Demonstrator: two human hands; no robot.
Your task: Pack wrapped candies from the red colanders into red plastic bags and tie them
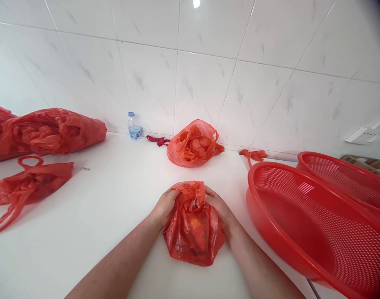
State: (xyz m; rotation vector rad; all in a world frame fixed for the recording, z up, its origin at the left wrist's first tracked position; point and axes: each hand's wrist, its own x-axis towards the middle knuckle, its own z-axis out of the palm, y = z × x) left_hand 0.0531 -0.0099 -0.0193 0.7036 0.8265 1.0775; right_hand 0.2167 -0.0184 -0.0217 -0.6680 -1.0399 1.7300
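Observation:
A small red plastic bag point(191, 236) with something orange inside rests on the white counter point(115, 216) right in front of me. My left hand point(165, 205) grips the gathered top of the bag from the left. My right hand point(219, 209) grips it from the right. Both hands have their fingers curled into the bunched plastic at the bag's neck.
Another filled red bag point(193, 145) sits near the tiled wall, beside a small water bottle point(134, 126). Bigger red bags point(49, 131) and a flatter red bag point(28, 180) lie at the left. Two red perforated baskets point(317, 224) stand at the right.

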